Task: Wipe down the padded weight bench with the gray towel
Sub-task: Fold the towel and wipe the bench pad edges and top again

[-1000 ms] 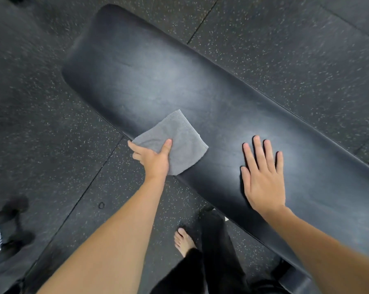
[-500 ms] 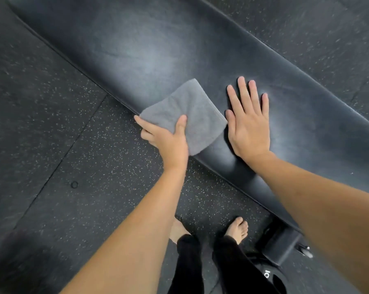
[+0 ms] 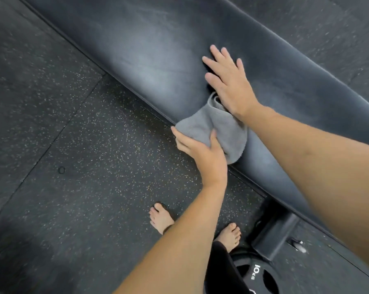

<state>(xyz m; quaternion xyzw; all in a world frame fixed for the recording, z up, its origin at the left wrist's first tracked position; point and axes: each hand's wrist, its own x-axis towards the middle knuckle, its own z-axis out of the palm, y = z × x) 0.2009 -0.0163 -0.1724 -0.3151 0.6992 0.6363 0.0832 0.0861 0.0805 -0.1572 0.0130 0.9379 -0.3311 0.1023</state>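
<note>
The black padded weight bench (image 3: 158, 52) runs diagonally from upper left to lower right. A gray towel (image 3: 226, 128) lies bunched on its near edge. My left hand (image 3: 200, 151) pinches the towel's near side, thumb on top, fingers under the edge. My right hand (image 3: 228, 81) lies flat on the pad with fingers spread, its heel over the towel's far fold. Part of the towel is hidden under that hand.
Speckled black rubber floor (image 3: 83, 166) lies to the left of the bench. My bare feet (image 3: 161, 217) stand beside the bench's black base foot (image 3: 272, 236). A 10 kg weight plate (image 3: 255, 276) lies on the floor at the bottom edge.
My left hand has slid the towel to the right along the near edge, bunching it against my right hand. The view has shifted to the right along the bench.
</note>
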